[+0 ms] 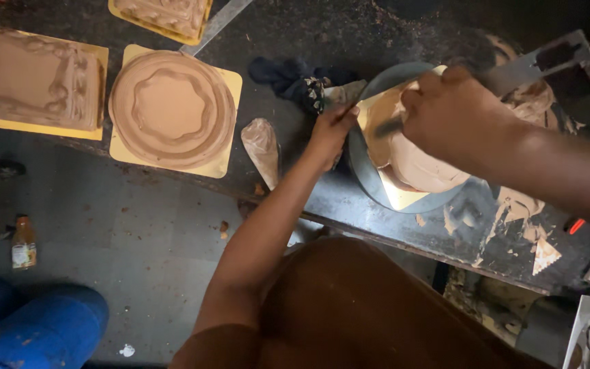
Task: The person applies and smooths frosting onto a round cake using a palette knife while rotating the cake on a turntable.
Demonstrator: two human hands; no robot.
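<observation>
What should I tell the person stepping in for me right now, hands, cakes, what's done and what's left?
Left hand: fingertips on the edge of the grey turntable, near the gold board's corner.
Right hand: closed on a tool over the cake; the blurred blade seems to touch the icing.
Cake being iced: on a gold board on the turntable, brown icing spread on but rough.
Done: the round cake and the rectangular cake, both iced and decorated, on gold boards to the left.
Piping bag lies on the bench beside the left hand.
Left: smooth and finish this cake.
</observation>
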